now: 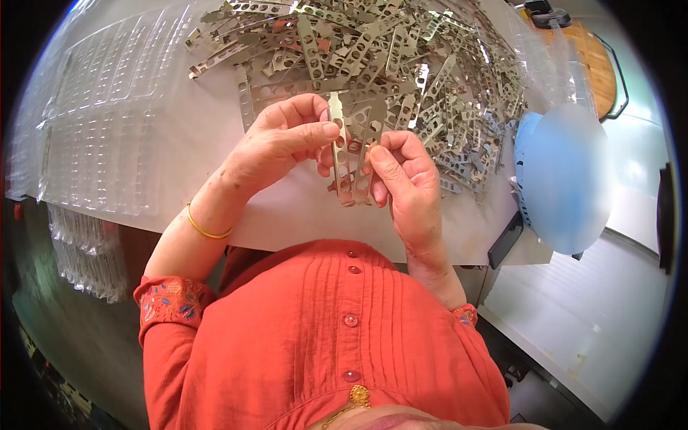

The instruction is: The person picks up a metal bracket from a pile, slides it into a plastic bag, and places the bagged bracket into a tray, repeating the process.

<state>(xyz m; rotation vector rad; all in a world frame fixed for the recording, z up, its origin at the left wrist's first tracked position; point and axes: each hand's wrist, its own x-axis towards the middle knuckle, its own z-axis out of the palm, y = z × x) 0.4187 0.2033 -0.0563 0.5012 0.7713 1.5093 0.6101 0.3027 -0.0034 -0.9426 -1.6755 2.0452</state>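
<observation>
metal strips [341, 168] between left hand [283, 143] and right hand [405, 179]

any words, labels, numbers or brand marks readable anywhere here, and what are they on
None: no text can be read anywhere in the view.
The metal strips pinched between the left hand and the right hand show only punched holes.
The pile of strips, the clear plastic trays and the pale blue round object carry no legible print.

White table [193, 136] with a heap of punched metal strips [401, 64] and clear plastic trays [107, 122]
</observation>
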